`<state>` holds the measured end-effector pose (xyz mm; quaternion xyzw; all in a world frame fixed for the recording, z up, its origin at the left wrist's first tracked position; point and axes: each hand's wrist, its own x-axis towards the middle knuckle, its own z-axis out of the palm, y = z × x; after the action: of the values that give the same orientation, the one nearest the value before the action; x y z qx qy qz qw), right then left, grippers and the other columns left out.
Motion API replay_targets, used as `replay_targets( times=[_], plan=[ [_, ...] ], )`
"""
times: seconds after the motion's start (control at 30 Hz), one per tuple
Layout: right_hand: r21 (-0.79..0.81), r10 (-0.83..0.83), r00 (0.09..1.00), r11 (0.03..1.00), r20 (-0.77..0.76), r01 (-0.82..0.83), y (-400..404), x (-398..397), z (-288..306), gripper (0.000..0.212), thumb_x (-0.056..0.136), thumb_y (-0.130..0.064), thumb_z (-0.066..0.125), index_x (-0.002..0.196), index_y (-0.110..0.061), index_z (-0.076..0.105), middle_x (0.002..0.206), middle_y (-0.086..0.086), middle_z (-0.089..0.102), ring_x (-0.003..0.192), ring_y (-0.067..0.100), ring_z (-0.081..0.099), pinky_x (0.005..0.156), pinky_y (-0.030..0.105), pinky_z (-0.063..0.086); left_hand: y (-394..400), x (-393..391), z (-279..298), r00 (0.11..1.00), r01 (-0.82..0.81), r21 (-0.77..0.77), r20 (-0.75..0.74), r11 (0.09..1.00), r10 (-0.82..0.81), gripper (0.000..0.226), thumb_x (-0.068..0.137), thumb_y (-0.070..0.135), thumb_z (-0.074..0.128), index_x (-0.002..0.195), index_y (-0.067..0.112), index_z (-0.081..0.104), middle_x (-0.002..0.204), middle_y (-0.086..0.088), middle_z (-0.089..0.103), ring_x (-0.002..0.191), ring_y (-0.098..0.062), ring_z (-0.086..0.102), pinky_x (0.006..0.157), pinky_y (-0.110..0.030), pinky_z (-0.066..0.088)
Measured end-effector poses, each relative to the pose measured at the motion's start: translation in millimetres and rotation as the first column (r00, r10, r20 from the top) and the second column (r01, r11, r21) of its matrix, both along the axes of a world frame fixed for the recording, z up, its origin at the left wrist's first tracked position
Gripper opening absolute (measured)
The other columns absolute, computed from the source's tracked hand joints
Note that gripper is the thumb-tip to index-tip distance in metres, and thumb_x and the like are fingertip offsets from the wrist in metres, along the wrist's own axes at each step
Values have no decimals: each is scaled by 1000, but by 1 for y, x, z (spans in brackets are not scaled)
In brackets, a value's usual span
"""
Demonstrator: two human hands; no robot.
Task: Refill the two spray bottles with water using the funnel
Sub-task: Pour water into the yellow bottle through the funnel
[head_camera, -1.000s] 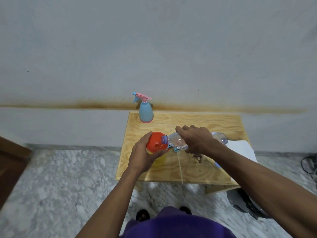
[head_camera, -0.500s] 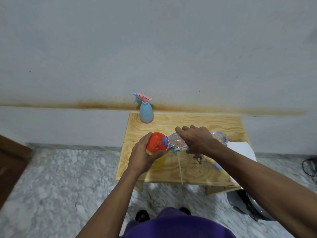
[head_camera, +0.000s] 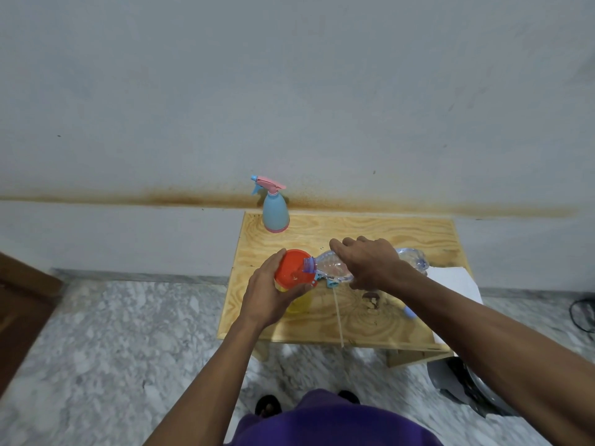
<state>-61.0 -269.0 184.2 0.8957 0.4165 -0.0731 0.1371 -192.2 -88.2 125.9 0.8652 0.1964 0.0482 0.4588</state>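
Grainy bare plywood counter (head_camera: 370,233) carries a matt blue plastic spray bottle (head_camera: 275,214) at eleven o'clock, a glossy orange plastic funnel (head_camera: 291,268) and a clear crinkled plastic water bottle (head_camera: 331,268) over a polished marble floor (head_camera: 112,333).

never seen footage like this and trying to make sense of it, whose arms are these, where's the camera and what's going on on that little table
There is no machine here. The arms belong to a person who wears the camera on their head, so you look down along them. The left hand steadies an orange funnel that sits in a yellow bottle. The right hand grips a clear water bottle, tipped on its side so its mouth lies over the funnel. All this is on a small wooden table. A blue spray bottle with a pink trigger stands upright at the back corner, untouched. White paper lies at the right edge.
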Motion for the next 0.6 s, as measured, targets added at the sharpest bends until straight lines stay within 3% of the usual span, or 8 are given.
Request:
replay_targets(
  times=[0.13, 0.6],
  plan=[
    [4, -4, 1000, 1000, -9, 4, 0, 1, -1, 86, 75, -31, 84, 139, -17, 28, 119, 4, 59, 102, 24, 58, 67, 33, 43, 1, 0, -1, 1000, 4, 7, -11, 1000, -4, 97, 71, 59, 82, 151, 28, 38, 149, 7, 49, 132, -14, 48, 106, -39, 47],
    [-19, -4, 1000, 1000, -1, 4, 0, 1, 2, 81, 76, -29, 83, 136, -18, 29, 115, 4, 58, 100, 24, 57, 64, 34, 40, 1, 0, 0, 1000, 8, 3, -16, 1000, -8, 97, 70, 59, 81, 151, 28, 38, 148, 7, 50, 130, -14, 49, 104, -39, 49]
  ],
)
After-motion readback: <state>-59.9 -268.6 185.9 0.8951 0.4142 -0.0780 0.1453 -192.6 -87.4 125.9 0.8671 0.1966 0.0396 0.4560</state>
